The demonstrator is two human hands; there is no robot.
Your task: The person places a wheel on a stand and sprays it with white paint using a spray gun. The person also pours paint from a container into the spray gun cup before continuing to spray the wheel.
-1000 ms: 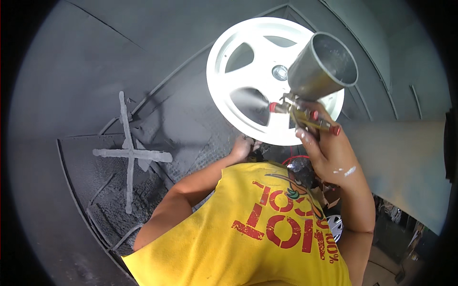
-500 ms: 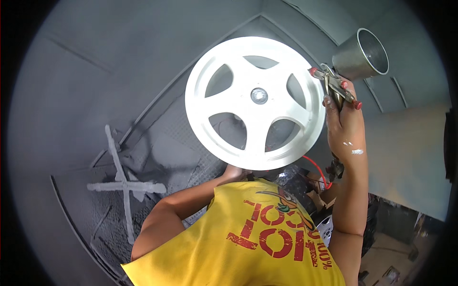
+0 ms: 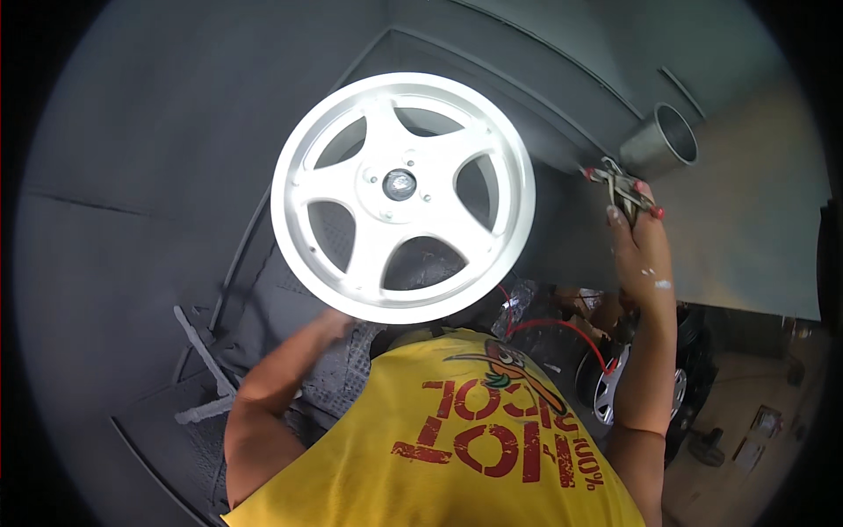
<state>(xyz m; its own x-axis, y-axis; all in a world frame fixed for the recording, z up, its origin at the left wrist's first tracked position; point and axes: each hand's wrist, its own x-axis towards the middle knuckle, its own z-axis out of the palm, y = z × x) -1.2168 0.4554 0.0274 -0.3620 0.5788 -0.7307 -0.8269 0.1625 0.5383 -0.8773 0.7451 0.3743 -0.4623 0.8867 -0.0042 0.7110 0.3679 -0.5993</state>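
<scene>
A white five-spoke wheel rim [image 3: 470, 224] fills the upper middle of the view, with a dark round centre [image 3: 399, 184] and small holes around it. My right hand [image 3: 643, 250], spotted with white paint, is wrapped round a spray gun [image 3: 625, 191] with red knobs and a metal cup [image 3: 654, 145]. The gun is apart from the wheel's right side, its front end toward the wheel, with faint haze near it. My left hand [image 3: 335, 325] is at the wheel's lower left edge; its fingers are hidden behind the rim, so its grip cannot be made out.
A red hose [image 3: 562, 323] curves below my right hand. Another spoked wheel [image 3: 606, 386] stands behind my right forearm. A grey-coated bar frame [image 3: 206, 351] is at the lower left. Grey walls surround the wheel, and a tan panel [image 3: 746, 237] is at the right.
The wheel has shifted left in view and turned, showing its small holes. The gap between gun and rim is wider. The view has swung, bringing more of the second wheel into sight.
</scene>
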